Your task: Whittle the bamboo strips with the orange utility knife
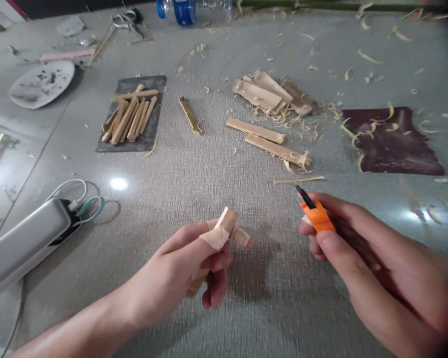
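Note:
My left hand [194,258] is closed around a short bamboo strip [227,218], whose end sticks up past the thumb. Tan tape wraps the thumb and a fingertip of that hand. To the right, my right hand [362,258] grips an orange utility knife [318,216], its dark blade pointing up and to the left. A gap separates the knife from the strip. Beyond the hands lie two flat bamboo strips [256,130] and a thin sliver [298,180]. The lower part of the held strip is partly hidden by my fingers.
Cut sticks [129,117] lie on a dark sheet [149,136]. Behind are a pile of flat pieces [263,94] and a plastic bottle [194,11]. Brown sandpaper [395,144] lies right, a power bank [30,243] left, near a stained white dish [41,85]. Shavings are scattered about.

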Demonstrator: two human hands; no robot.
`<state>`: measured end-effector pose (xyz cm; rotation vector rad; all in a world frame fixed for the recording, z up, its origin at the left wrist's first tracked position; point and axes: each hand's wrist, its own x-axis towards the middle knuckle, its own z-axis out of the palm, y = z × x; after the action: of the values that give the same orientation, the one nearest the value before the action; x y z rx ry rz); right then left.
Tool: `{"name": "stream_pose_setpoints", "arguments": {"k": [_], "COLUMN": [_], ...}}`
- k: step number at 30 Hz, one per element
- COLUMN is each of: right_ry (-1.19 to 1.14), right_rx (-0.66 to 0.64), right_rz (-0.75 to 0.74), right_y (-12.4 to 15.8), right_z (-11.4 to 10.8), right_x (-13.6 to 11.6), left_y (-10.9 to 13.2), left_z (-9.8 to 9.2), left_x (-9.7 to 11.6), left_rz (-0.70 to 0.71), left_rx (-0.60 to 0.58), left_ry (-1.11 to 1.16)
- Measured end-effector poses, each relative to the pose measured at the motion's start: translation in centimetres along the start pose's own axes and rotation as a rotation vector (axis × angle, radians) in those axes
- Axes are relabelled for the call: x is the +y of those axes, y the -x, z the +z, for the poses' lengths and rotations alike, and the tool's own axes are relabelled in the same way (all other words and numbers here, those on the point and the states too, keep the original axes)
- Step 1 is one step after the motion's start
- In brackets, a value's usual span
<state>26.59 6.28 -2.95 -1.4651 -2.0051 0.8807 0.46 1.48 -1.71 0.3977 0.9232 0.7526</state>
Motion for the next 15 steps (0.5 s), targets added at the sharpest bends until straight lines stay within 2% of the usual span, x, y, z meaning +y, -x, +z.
{"name": "stream_pose_setpoints", "arguments": {"k": [3, 9, 15], "right_ry": [0.034, 0.106, 0.110], "right_rx": [-0.040, -0.013, -0.106], "right_rz": [-0.061, -0.161, -0.333], "right_y": [-0.3, -1.3, -2.6], "right_z": [-0.2, -0.5, -1.2], "right_x": [-0.9, -3.3, -6.4], "left_y": [0.0, 0.1, 0.8], "left_z": [0.1, 0.5, 0.8], "left_x": [-0.3, -0.3, 0.0], "left_rz": [0.007, 0.105, 0.140], "left_rx": [0.012, 0.017, 0.011], "left_ry": [-0.024, -0.058, -0.070]}}
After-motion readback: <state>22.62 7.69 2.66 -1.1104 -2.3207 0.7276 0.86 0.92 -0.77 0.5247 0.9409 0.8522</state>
